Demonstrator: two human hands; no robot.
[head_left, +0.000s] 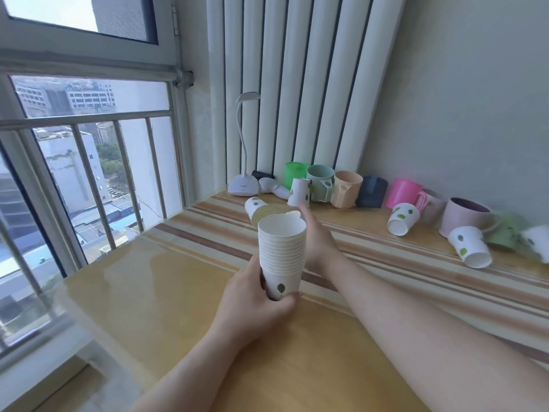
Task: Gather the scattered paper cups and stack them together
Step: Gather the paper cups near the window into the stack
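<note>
Most cups already sit nested in the tall stack (281,257) gripped at its base by the left hand (255,304). The right hand (316,236), fingers spread, reaches past it. Five loose leaf-print cups remain: two tipped at right (470,246), (403,219), one blurred at the edge (539,242), one upside down (299,192), one lying behind the stack (256,207).

The single head-worn view looks forward and down from close above the striped table (416,281), facing its window-side far corner.

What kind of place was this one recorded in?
Probably a high-rise flat: a railed window overlooks rooftops, with a desk lamp and plastic mugs on a striped table.
</note>
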